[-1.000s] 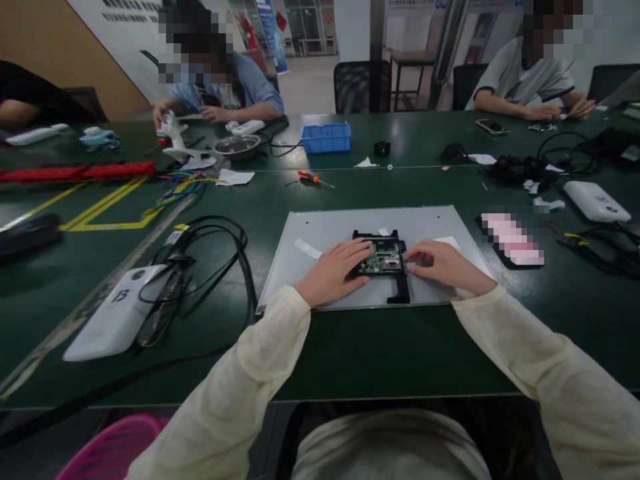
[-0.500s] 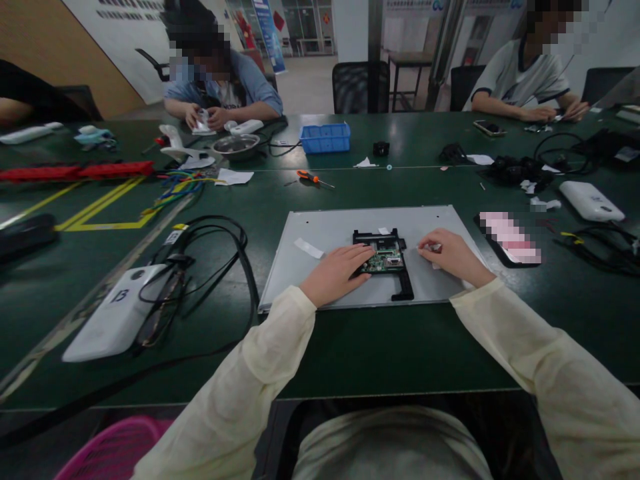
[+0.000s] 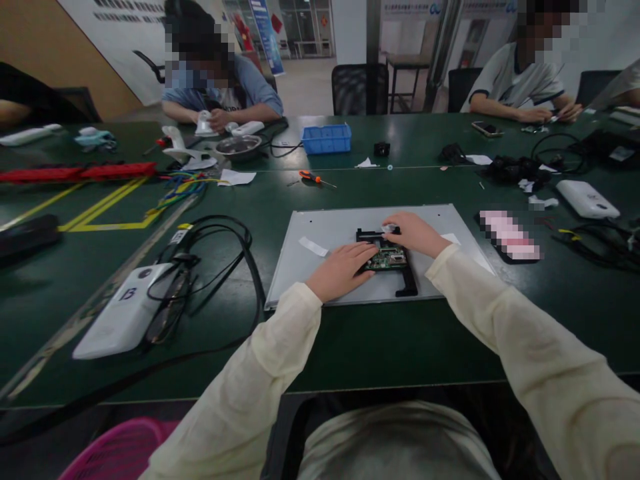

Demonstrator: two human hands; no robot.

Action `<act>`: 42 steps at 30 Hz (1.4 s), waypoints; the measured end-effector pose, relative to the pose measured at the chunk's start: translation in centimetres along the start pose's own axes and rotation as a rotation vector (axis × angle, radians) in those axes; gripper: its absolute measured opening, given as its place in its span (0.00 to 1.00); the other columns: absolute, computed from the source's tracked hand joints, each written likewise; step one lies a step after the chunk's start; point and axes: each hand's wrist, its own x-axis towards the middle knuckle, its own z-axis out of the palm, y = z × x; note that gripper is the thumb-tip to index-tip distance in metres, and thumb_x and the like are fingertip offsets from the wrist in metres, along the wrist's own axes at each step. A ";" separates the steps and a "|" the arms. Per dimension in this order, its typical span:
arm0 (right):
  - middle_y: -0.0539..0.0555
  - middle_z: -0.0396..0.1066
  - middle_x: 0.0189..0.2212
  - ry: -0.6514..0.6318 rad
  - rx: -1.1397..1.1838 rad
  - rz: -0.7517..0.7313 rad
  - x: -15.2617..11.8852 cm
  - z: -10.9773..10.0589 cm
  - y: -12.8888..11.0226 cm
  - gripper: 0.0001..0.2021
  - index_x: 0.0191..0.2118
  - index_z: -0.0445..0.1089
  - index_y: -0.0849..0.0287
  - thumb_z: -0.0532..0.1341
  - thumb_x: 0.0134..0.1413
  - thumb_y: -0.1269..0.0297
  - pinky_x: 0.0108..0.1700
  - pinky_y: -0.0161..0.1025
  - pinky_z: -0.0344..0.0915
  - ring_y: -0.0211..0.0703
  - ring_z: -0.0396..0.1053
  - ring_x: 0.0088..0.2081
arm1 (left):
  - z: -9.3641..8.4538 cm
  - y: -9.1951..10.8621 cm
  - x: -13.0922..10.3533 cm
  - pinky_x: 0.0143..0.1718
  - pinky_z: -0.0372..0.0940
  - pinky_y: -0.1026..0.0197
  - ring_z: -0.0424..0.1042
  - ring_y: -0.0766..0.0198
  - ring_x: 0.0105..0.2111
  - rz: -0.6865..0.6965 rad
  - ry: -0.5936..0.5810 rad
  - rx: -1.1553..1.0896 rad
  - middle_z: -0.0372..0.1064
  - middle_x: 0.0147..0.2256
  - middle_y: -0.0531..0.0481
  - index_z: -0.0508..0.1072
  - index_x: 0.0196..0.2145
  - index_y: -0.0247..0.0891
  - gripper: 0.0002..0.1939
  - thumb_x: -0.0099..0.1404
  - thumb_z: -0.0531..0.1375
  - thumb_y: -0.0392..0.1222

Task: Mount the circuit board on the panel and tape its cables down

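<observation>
A black plastic frame (image 3: 409,283) with a green circuit board (image 3: 387,260) in it lies on a flat grey-white panel (image 3: 345,293). My left hand (image 3: 345,270) rests on the left side of the frame and board, its fingers stretched out together. At the frame's top edge, my right hand (image 3: 417,233) pinches a crumpled piece of white tissue (image 3: 388,229). One white strip (image 3: 313,247) lies on the panel left of the frame. Another white piece (image 3: 451,239) shows beside my right wrist.
Left of the panel are a white device marked B (image 3: 127,307) and looped black cables (image 3: 245,247). A phone (image 3: 510,237) lies to the right. Beyond sit an orange screwdriver (image 3: 316,178), a blue basket (image 3: 327,139) and a metal bowl (image 3: 239,147). Co-workers sit opposite.
My right hand has moved left with the tissue, from the bare panel to the frame's top edge. My left hand stays on the frame and board.
</observation>
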 end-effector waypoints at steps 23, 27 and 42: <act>0.59 0.75 0.44 0.029 -0.217 0.120 -6.1 -2.6 3.3 0.13 0.43 0.74 0.58 0.53 0.62 0.63 0.44 0.46 0.65 0.53 0.71 0.44 | 0.0 0.2 0.0 0.61 0.52 0.52 0.55 0.56 0.62 0.000 -0.016 0.016 0.56 0.62 0.45 0.55 0.63 0.41 0.25 0.71 0.50 0.48; 0.59 0.75 0.45 0.117 -0.091 0.148 -6.9 -2.2 4.1 0.16 0.46 0.73 0.59 0.51 0.63 0.61 0.50 0.48 0.65 0.52 0.71 0.47 | -0.4 0.4 -0.1 0.62 0.51 0.50 0.53 0.56 0.63 -0.012 -0.026 -0.009 0.54 0.64 0.45 0.50 0.65 0.42 0.28 0.70 0.51 0.48; 0.60 0.72 0.44 0.153 -0.077 0.110 -7.7 -1.6 3.7 0.13 0.44 0.73 0.59 0.55 0.59 0.63 0.51 0.49 0.63 0.53 0.68 0.48 | -4.3 -4.1 -2.0 0.46 0.65 0.55 0.70 0.57 0.42 -0.390 0.138 0.059 0.66 0.45 0.44 0.68 0.50 0.38 0.17 0.67 0.51 0.46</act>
